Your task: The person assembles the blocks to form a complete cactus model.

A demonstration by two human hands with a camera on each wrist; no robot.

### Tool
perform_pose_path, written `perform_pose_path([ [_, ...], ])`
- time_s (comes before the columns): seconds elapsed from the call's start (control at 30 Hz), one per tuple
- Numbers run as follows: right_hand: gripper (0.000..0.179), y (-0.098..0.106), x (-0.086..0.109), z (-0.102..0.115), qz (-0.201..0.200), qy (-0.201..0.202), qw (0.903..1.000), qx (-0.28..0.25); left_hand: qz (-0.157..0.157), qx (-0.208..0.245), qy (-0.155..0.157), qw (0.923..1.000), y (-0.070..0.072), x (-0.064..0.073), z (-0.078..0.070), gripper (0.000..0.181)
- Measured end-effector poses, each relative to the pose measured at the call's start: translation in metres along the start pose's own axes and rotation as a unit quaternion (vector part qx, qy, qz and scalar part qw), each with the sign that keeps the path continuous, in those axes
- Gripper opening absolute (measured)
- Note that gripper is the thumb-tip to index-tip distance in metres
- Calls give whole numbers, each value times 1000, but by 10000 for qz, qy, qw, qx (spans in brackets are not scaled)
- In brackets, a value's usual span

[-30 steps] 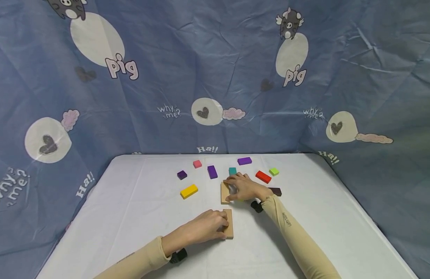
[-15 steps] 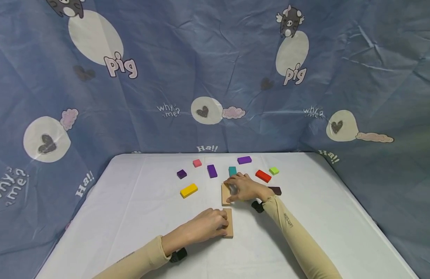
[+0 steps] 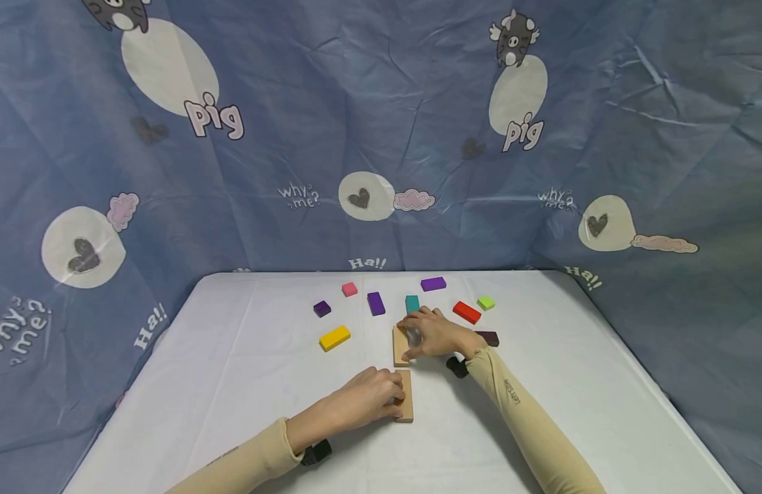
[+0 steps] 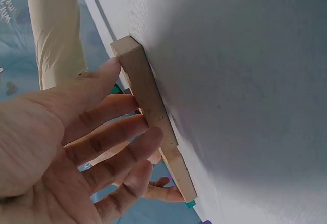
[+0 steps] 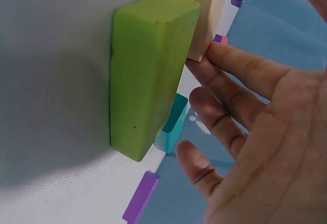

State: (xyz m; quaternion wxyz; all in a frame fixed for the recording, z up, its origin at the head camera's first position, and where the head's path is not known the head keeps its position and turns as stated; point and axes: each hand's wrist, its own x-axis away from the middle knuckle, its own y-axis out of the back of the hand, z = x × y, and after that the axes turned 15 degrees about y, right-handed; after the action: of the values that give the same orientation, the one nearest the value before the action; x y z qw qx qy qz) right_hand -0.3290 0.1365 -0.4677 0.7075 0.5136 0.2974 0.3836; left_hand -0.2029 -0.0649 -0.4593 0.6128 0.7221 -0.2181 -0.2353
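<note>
Two plain wooden blocks lie nearly end to end on the white table [image 3: 245,384], with a narrow gap in the head view. My left hand [image 3: 371,399] holds the nearer wooden block [image 3: 406,398]; in the left wrist view the thumb is at one end and fingertips touch its side. My right hand [image 3: 438,333] grips the farther wooden block [image 3: 401,348] between thumb and fingers. Close beside that hand a large green block [image 5: 145,76] fills the right wrist view; the hand mostly hides it from the head camera. A teal block [image 3: 412,303] lies just beyond the right fingers.
Coloured blocks are scattered around: yellow [image 3: 334,338], dark purple [image 3: 322,309] and pink [image 3: 349,289] ones on the left, purple blocks [image 3: 376,303] at the back, red [image 3: 467,312], lime [image 3: 486,302] and dark brown [image 3: 489,338] ones on the right. A blue printed cloth [image 3: 381,137] hangs behind.
My right hand has drawn the farther wooden block slightly towards the nearer one, narrowing the gap. The left hand and its block look almost still.
</note>
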Motion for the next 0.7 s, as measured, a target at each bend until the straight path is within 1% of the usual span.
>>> perform_pose_path([
  [0.13,71,0,1,1,-27,1,10000,-27,-53,-103,36,9999,0,0,0,21],
  [0.3,71,1,3,5,36,-1,9998,-174,-4,-150,78,9999,0,-1,-1,22],
  [0.5,70,2,4,8,79,21,9999,-150,-8,-103,176,9998,0,-1,-1,22],
  [0.7,71,-2,4,6,111,-4,9997,-206,-56,-47,156,9999,-1,0,-1,23],
])
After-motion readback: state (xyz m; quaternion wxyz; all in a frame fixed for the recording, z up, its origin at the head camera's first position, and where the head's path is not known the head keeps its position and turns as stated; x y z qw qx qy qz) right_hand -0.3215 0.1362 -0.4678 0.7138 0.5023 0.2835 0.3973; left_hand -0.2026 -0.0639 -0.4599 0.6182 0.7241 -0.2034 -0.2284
